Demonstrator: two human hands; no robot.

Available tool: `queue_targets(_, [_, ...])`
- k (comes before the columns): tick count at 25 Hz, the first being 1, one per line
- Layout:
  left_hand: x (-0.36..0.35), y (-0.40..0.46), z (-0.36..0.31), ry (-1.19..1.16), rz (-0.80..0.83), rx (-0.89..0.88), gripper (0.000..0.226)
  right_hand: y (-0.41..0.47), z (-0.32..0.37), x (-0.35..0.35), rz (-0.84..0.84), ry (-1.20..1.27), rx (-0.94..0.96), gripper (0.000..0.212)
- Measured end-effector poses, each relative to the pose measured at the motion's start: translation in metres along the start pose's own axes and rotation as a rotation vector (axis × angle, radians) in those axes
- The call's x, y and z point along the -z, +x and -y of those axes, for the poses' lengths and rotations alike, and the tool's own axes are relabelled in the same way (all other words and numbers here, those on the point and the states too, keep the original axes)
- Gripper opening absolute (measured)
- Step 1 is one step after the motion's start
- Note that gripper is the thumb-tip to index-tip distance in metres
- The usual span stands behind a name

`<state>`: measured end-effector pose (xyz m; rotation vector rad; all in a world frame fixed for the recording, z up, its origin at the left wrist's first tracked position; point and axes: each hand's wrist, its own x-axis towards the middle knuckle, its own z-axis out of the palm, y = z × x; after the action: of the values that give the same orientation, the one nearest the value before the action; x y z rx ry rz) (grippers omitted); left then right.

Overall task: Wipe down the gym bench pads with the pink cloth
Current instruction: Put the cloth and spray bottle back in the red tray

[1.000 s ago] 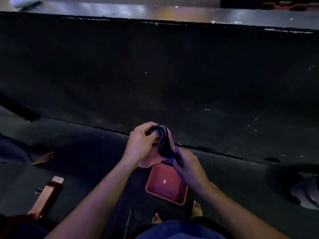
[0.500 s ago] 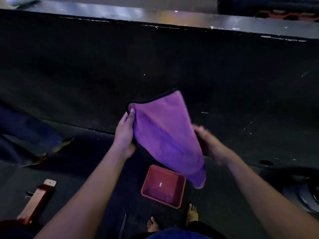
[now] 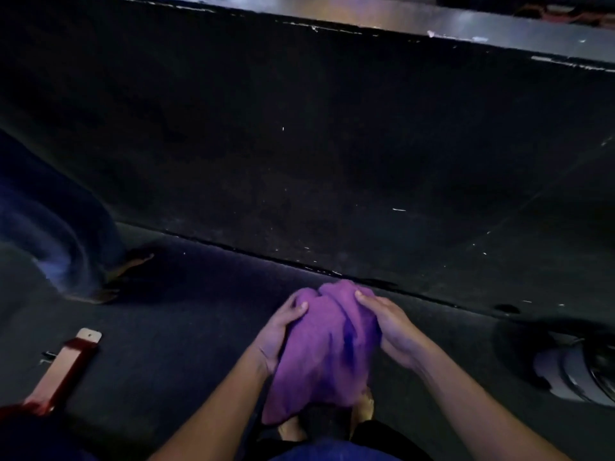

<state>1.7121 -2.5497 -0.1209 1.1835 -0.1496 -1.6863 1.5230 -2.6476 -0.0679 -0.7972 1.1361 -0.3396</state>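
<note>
The pink cloth [image 3: 327,347], purplish in this dim light, is bunched between both my hands at the lower middle, hanging down over my feet. My left hand [image 3: 278,331] grips its left side with the thumb on top. My right hand [image 3: 387,327] holds its right side, fingers laid along the fabric. No bench pad is plainly visible; a broad dark surface [image 3: 299,144] fills the upper view.
A red metal frame piece [image 3: 65,371] lies on the dark floor at the lower left. Another person's leg and bare foot [image 3: 109,277] stand at the left. A grey round object [image 3: 572,371] sits at the right edge.
The cloth, spread open and raised half a second ago, is now gathered and lowered between both hands. The red tray is hidden behind it. The other person's leg has stepped closer.
</note>
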Motion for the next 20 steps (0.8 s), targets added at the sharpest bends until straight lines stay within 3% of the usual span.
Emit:
queue_targets(3, [0.011,0.012,-0.009,0.082,-0.06,-0.103,0.082,0.007,-0.006,0.011,0.013,-0.089,0.036,0.053])
queue_targets(5, [0.012,0.018,-0.01,0.193,-0.01,-0.137,0.089,0.014,-0.016,0.011,-0.033,-0.402,0.057,0.061])
queue_targets(7, [0.012,0.021,-0.009,0.292,0.018,-0.147,0.083,0.029,-0.033,0.012,-0.119,-0.557,0.079,0.041])
queue_targets(9, [0.023,0.029,-0.002,0.315,-0.078,-0.163,0.073,0.038,-0.044,0.02,-0.229,-0.434,0.054,0.006])
queue_targets(11, [0.04,0.036,0.007,0.297,-0.143,-0.13,0.067,0.047,-0.054,0.034,-0.285,-0.338,0.03,0.02])
queue_targets(13, [0.055,0.046,0.02,0.352,-0.094,-0.058,0.06,0.056,-0.065,0.041,-0.305,-0.281,-0.008,0.024])
queue_targets(17, [0.069,0.058,0.041,0.548,0.029,0.15,0.06,0.078,-0.097,0.054,-0.404,-0.323,-0.006,0.017])
queue_targets(20, [0.085,0.08,0.063,0.667,-0.011,0.179,0.054,0.109,-0.126,0.076,-0.504,-0.404,-0.058,0.01])
